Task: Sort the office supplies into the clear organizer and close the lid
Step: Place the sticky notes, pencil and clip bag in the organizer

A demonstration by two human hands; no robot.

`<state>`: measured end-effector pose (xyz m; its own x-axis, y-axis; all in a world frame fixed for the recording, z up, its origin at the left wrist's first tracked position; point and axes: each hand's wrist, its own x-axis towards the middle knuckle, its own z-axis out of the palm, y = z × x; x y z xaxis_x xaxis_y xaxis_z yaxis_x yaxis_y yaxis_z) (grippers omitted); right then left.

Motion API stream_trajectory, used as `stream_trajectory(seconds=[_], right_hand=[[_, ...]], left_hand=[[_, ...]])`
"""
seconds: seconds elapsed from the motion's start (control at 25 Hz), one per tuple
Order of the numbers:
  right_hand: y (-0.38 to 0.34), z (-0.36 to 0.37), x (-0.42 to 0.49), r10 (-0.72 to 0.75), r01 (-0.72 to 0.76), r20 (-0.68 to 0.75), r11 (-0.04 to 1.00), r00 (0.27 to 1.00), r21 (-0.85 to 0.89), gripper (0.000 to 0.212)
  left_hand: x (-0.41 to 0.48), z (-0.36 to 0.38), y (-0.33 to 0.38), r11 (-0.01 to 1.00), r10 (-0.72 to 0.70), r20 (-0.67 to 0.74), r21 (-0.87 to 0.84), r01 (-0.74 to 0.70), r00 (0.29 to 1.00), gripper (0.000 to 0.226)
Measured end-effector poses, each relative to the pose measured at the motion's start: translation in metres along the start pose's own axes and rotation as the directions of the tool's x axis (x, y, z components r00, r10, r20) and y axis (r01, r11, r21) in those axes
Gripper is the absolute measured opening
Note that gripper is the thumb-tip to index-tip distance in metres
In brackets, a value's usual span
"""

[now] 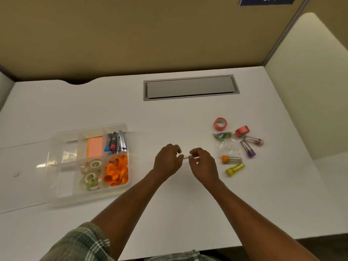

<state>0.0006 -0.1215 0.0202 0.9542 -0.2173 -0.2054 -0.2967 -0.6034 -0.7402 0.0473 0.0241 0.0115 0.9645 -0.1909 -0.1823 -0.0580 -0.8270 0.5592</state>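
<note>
Handover mid-desk: your left hand (167,159) and right hand (202,162) each pinch one end of a small clear vial (186,157).
It sits between the loose vials (232,159) on your right and the clear organizer (114,127), lid (22,176) open, on your left, likely passing to the nearer hand.

Green-grey plaid short sleeve (82,243), forearms (131,200) bare.

The small clear piece (186,157) pinched between the left hand (166,161) and right hand (204,164) is mostly covered, too small to name. The blue sign (267,0) (white digits) is cropped by the top edge.
</note>
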Motion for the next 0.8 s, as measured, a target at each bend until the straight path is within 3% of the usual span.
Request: stream_trajectory(seconds=[0.2, 0.6, 0.72, 0.8], right_hand=[[0.042, -0.044, 0.002, 0.038, -0.040, -0.027, 0.998, 0.999, -0.056, 0.014], [0.080, -0.087, 0.024, 0.010, -0.018, -0.037, 0.976, 0.999, -0.217, 0.023], [0.083, -0.083, 0.032, -0.057, 0.094, 0.097, 0.892, 0.994, -0.442, 0.038], [0.083, -0.077, 0.038, -0.021, 0.131, 0.206, 0.834, 0.978, -0.536, 0.045]], left_hand=[[0.006, 0.044, 0.021, 0.978, 0.061, 0.075, 0.197, -0.075, 0.995, 0.027], [0.015, 0.064, 0.030, 0.879, 0.017, 0.077, 0.475, -0.051, 0.997, 0.021], [0.017, 0.066, 0.033, 0.869, -0.014, 0.082, 0.494, -0.028, 0.997, 0.019], [0.018, 0.066, 0.036, 0.879, -0.037, 0.082, 0.478, -0.007, 0.996, 0.017]])
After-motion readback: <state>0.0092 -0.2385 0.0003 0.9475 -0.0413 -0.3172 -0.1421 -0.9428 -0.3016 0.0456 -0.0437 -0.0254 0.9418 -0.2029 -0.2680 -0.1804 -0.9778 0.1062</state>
